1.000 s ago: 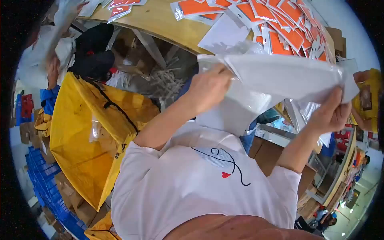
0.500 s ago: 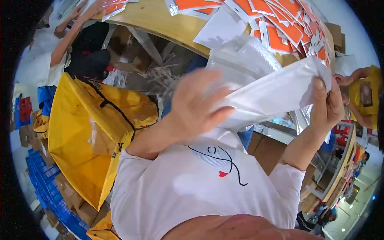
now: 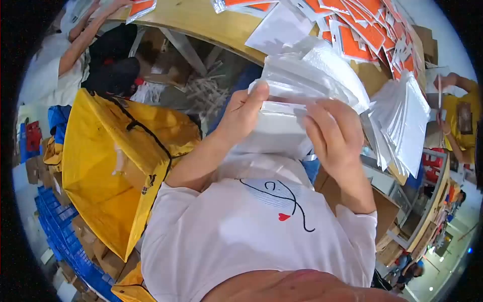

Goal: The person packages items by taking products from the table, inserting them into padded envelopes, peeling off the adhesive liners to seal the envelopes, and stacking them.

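Observation:
My left hand (image 3: 246, 108) pinches the left end of a clear-and-white plastic bag (image 3: 282, 113), thumb on top. At the bag's other end, the bent fingers of my right hand (image 3: 334, 131) close on its edge. Just beyond them, a pile of glossy plastic bags (image 3: 307, 75) lies against the table edge. To the right of my right hand hangs a fanned stack of white bags (image 3: 402, 126) over the table's edge. The lower part of the bag rests near my shirt front, and its underside is hidden.
Orange packs in clear sleeves (image 3: 359, 40) heap on the wooden table (image 3: 201, 20), beside a white sheet (image 3: 279, 27). A yellow sack (image 3: 110, 176) stands open at left. Other people's arms show at upper left and far right. Cardboard (image 3: 347, 201) lies below right.
My right hand has come from the far right to the middle and no longer holds a white bag out there. My left hand, blurred before, now grips a bag. The fanned stack shows plainly.

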Tool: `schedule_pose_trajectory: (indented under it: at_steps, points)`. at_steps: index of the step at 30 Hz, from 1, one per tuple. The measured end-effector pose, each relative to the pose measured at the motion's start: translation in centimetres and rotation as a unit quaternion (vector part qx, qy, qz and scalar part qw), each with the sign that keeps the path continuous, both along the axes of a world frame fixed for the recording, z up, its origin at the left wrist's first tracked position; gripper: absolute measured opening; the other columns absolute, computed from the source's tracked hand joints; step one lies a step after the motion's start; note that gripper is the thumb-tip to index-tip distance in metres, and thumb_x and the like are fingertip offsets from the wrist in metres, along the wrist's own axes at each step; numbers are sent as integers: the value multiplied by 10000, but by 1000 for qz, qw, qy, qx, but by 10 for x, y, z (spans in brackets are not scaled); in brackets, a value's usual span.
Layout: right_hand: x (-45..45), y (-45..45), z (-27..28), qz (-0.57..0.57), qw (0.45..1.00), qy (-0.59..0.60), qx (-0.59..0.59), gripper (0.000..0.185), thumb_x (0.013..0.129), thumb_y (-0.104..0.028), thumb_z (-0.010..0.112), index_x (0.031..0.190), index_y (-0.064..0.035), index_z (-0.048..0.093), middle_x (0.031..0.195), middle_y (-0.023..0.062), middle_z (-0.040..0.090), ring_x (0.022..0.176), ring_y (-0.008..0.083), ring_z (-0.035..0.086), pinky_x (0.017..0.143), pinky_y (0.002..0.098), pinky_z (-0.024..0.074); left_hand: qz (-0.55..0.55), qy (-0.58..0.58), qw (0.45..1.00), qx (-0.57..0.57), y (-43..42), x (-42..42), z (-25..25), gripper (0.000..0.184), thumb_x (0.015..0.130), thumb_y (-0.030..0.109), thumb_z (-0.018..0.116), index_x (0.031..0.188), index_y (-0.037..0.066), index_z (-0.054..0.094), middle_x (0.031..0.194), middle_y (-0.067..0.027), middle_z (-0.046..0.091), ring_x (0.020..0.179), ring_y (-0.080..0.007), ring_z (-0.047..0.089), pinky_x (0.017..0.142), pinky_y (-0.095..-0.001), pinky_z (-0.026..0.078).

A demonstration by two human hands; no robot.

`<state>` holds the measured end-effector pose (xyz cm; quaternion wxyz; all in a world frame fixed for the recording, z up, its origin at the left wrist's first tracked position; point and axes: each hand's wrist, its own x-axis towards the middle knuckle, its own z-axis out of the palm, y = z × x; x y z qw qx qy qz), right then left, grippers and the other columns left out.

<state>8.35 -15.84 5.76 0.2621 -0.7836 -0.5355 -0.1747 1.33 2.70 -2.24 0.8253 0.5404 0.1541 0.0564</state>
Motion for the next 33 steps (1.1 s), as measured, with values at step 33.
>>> schedule_pose_trajectory:
  at_steps: [33]
  points:
    - [21, -21, -21, 14, 899, 409, -159, 158, 801, -66, 665, 953, -23, 670, 913, 107, 609, 727, 217, 543, 671, 273, 455, -83, -54, 987, 126, -23, 19, 5, 317, 942, 242, 497, 781, -8, 607, 652, 8, 557, 602, -82, 435, 545, -234, 382]
